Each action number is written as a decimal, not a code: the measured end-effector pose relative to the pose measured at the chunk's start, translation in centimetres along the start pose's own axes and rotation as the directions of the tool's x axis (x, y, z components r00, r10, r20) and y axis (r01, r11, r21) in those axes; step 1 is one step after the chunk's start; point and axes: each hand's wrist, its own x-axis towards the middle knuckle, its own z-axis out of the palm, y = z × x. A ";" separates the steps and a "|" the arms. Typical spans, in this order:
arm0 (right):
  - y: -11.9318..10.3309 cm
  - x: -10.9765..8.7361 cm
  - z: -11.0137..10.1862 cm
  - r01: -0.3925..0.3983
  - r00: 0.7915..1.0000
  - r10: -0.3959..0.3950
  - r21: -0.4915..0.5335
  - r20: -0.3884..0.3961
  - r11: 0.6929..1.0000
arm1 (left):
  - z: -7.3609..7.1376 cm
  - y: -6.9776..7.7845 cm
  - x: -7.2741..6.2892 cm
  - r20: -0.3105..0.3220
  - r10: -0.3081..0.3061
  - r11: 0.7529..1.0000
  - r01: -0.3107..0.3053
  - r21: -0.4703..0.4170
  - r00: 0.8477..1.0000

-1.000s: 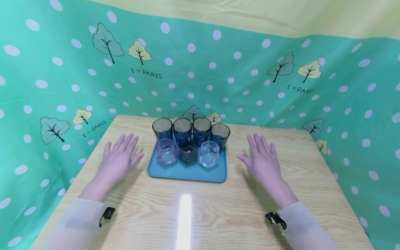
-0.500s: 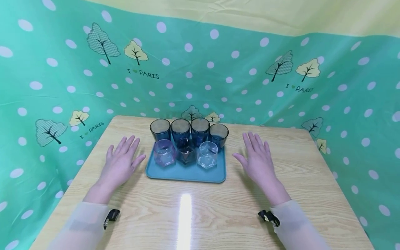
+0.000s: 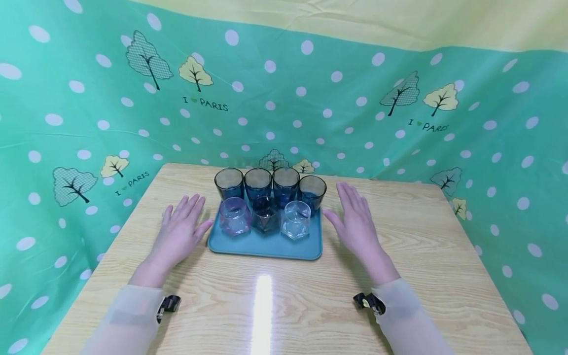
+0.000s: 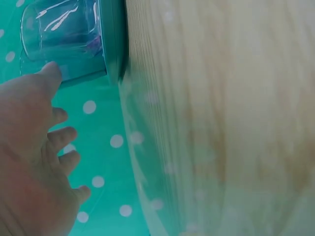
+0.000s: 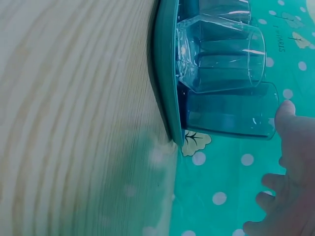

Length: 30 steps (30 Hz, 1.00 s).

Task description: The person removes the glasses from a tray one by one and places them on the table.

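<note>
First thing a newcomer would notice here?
Probably the blue tray toward the table's far edge, with four dark tumblers at the back and three faceted glasses in front. Next, the left hand and right hand, empty, one on each side of it. Behind, the green polka-dot cloth.

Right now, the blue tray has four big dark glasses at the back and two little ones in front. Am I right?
Not quite: the head view shows three in front, a purplish glass, a smoky glass and a clear glass. The blue tray does have four big dark glasses at the back.
</note>
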 end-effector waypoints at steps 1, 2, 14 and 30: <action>0.0 0.1 0.1 0.001 1.000 -0.001 0.014 0.000 1.000 | 0.1 0.0 0.0 0.002 0.002 1.000 -0.002 0.000 1.000; 0.0 0.2 0.2 0.002 1.000 -0.002 0.027 0.001 1.000 | 0.2 0.0 0.1 0.006 0.002 1.000 -0.002 0.003 1.000; 0.0 1.4 1.1 -0.030 0.999 0.025 0.256 0.022 0.966 | 0.8 0.7 1.0 0.060 -0.021 1.000 0.022 -0.015 0.998; -1.1 3.0 2.0 -0.071 0.997 0.051 0.451 0.056 0.890 | 1.7 0.3 2.0 0.119 -0.095 0.974 0.117 -0.193 0.988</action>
